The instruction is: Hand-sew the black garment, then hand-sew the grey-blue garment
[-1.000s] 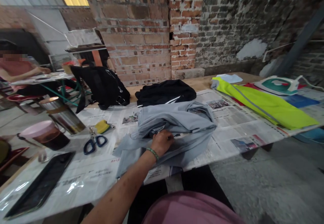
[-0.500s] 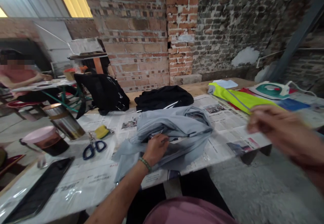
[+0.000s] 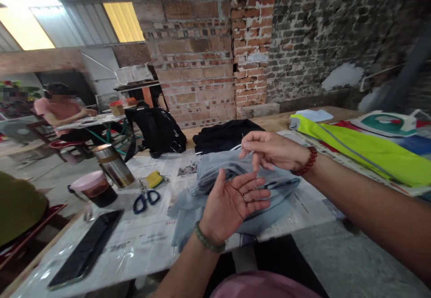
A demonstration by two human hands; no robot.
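My left hand (image 3: pixel 232 201) is open, palm up with its fingers spread, above the grey-blue cloth (image 3: pixel 283 194). It wears a ring and a green bead bracelet. Just above and beyond it, my right hand (image 3: pixel 264 147) is pinched, thumb against forefinger. A thin needle (image 3: pixel 242 135) sticks up from that pinch; any thread on it is too fine to make out. A red bead bracelet circles my right wrist. The cloth lies bunched on the newspaper-covered table, partly hidden under both hands. Behind it rests a folded black garment (image 3: pixel 225 136).
At left are blue-handled scissors (image 3: pixel 146 201), a yellow object (image 3: pixel 155 179), a phone (image 3: pixel 87 248), a lidded cup (image 3: pixel 97 192) and a steel flask (image 3: pixel 114 165). A black bag (image 3: pixel 158 129) stands behind. A neon vest (image 3: pixel 357 147) and an iron (image 3: pixel 387 123) lie right. A person (image 3: pixel 62 109) sits far left.
My left hand has left the cloth and turned palm up with fingers spread. My right hand has come in from the right to above it. The view has shifted slightly left.
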